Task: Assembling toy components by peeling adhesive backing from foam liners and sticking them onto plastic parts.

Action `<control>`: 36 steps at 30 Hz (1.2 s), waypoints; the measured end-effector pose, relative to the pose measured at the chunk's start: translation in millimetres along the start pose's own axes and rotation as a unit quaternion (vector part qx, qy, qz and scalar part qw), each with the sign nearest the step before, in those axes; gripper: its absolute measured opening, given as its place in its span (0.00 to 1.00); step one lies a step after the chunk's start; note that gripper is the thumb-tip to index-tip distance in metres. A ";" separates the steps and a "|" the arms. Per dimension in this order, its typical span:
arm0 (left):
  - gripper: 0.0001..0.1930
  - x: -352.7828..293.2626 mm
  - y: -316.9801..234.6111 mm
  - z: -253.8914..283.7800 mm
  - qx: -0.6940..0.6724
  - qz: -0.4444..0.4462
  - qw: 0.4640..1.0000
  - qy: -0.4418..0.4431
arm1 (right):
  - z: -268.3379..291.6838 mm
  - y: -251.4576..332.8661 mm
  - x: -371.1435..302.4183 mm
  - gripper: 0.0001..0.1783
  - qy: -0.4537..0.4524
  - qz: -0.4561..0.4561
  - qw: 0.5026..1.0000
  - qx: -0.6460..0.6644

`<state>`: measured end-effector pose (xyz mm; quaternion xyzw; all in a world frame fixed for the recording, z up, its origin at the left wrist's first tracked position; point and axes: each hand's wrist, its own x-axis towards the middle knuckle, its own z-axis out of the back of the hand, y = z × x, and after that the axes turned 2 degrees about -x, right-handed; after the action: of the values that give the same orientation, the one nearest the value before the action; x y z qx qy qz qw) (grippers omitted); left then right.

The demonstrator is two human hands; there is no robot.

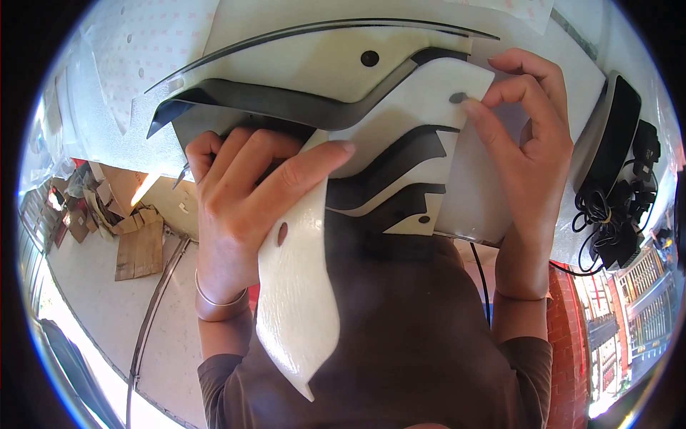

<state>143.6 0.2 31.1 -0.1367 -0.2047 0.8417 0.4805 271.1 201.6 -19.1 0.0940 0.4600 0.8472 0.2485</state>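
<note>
Between my hands is a stack of curved dark plastic panels (pixel 286 106) with white foam-like facings. My left hand (pixel 243 179) is closed, its fingers curled behind the panels and one finger laid across a glossy white shaped strip (pixel 296 307). This strip hangs down in front of my shirt, with a small oval hole near its upper part. At the right, my right hand (pixel 529 107) pinches the edge of a white shaped sheet (pixel 421 93) beside its dark oval hole. Whether the strip and the sheet are one piece, I cannot tell.
A white-covered table (pixel 471 193) lies under the panels. To the right are a black-and-grey device (pixel 611 136) and coiled black cables (pixel 594 214). Printed backing paper (pixel 161 32) lies at the far left. Cardboard pieces (pixel 139 247) are on the floor at left.
</note>
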 end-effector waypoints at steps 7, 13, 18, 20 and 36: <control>0.17 2.8 2.5 3.9 -0.019 -0.016 0.999 0.042 | 3.5 1.8 0.2 0.07 0.014 -0.007 1.000 -0.015; 0.18 1.2 6.8 2.4 -0.007 -0.023 0.999 0.048 | 1.4 0.4 0.6 0.07 0.005 0.004 1.000 -0.023; 0.18 4.4 0.2 2.5 -0.006 0.003 0.999 0.051 | 0.9 1.0 0.9 0.07 0.006 -0.002 1.000 -0.024; 0.18 4.4 1.3 -1.1 0.009 -0.003 0.999 0.039 | 0.3 0.7 1.0 0.07 0.003 0.002 1.000 -0.028; 0.17 6.1 0.5 2.3 0.014 0.000 0.997 0.072 | -2.5 8.9 1.7 0.07 -0.009 -0.016 0.999 -0.038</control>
<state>139.2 4.7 32.7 -0.1900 -0.1576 0.8325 0.4959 265.7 196.6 -13.3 0.0847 0.4264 0.8591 0.2699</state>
